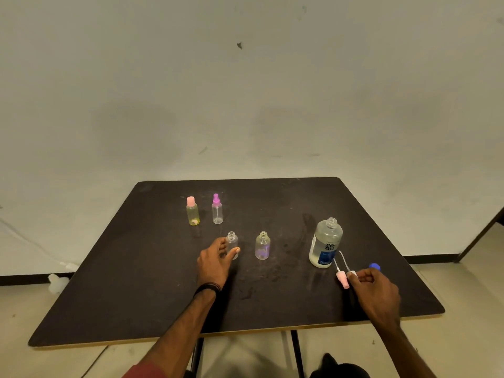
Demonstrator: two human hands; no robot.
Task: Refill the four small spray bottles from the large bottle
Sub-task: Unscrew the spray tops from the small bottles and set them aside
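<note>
While the left hand (215,259) curls loosely around an uncapped small bottle (232,244), thumb in front and fingers behind, the right hand (375,291) pinches a white spray top (352,274) between thumb and fingertips, beside a pink spray top (342,279) lying on the table (136,282). Four small bottles stand there: the held one, another open one (262,245) just right of it, and two capped ones behind, yellowish (192,211) and clear with a purple sprayer (217,210). One large bottle (326,242) stands open near the right hand, and its blue cap (375,266) lies close by.
</note>
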